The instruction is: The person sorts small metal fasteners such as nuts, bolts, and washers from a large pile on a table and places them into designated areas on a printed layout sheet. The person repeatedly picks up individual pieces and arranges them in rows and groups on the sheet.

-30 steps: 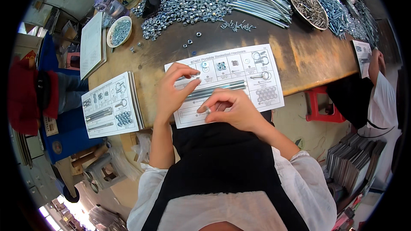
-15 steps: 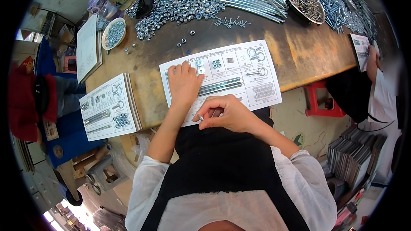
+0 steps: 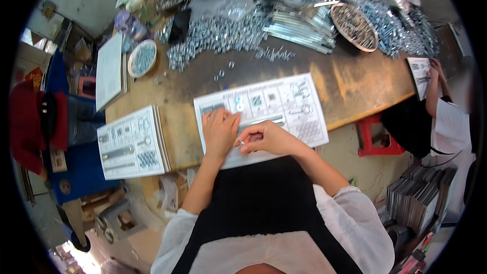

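Note:
A printed hardware sheet with pictures of parts lies on the bench in front of me. My left hand rests on its left part, fingers laid over the paper. Just to the right, my right hand is closed in a pinch above the sheet's near edge. A small shiny metal piece pokes out between thumb and fingers; its kind is too blurred to tell. Two washers and some long metal rods show on the sheet, though blur hides whether they are real or printed.
Behind the sheet lie a heap of nuts, metal rods and a bowl of small hardware. Another bowl stands left, a stack of printed sheets nearer. At far right, another person's hand touches a card.
The view has shifted, so the bench appears lower and blurred. Both hands stay over the sheet, the right still pinching the metal piece, now closer to the left hand.

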### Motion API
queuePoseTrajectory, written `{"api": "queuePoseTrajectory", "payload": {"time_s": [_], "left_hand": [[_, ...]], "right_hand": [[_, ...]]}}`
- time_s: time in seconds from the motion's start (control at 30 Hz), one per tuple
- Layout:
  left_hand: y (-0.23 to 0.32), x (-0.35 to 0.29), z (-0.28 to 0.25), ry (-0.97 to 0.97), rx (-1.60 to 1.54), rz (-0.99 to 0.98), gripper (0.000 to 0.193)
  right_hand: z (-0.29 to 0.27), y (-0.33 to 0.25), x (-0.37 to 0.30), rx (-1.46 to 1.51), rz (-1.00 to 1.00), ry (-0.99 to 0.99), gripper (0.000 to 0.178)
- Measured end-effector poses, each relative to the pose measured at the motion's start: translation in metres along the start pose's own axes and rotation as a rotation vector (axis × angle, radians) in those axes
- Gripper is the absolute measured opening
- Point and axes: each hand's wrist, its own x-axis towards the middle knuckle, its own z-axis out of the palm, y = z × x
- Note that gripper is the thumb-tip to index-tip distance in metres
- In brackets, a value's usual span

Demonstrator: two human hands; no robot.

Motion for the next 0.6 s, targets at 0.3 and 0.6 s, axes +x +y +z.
{"api": "queuePoseTrajectory", "payload": {"time_s": [0.3,0.6], "left_hand": [[0.005,0.006,-0.020,0.066,-0.146,-0.081,0.009],[-0.010,-0.033,-0.026,-0.003,-0.206,-0.162,0.008]], "right_hand": [[-0.214,-0.127,0.050,-0.274,-0.393,0.783,0.046],[-0.297,-0.016,0.069,-1.174,-0.230,1.430,0.029]]}}
